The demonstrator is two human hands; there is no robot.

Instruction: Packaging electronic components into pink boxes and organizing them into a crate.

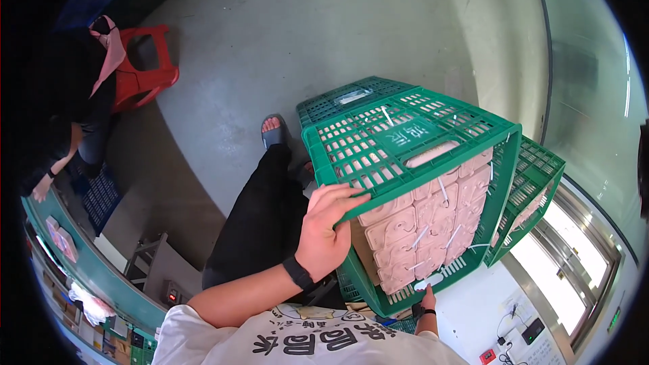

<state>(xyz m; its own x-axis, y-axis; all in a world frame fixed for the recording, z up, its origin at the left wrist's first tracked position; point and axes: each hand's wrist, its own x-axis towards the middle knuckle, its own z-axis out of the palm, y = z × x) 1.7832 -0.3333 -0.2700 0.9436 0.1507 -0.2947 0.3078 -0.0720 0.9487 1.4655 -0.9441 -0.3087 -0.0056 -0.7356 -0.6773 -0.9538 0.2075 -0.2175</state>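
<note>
Green plastic crate [412,142] of pink moulded pieces [419,220], tilted, gripped at its rim by the left hand [326,233]. Right hand [427,297] low under its bottom edge, grip impossible to tell

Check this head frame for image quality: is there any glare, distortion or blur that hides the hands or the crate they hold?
Head view: strong fisheye bending, black corners, wall edges curving at right. Bright window area at lower right is blown out, no detail there. The green crate and the pink moulded pieces inside are sharp and evenly lit. The left hand on the crate rim is clear; the right hand is mostly hidden under the crate.
</note>
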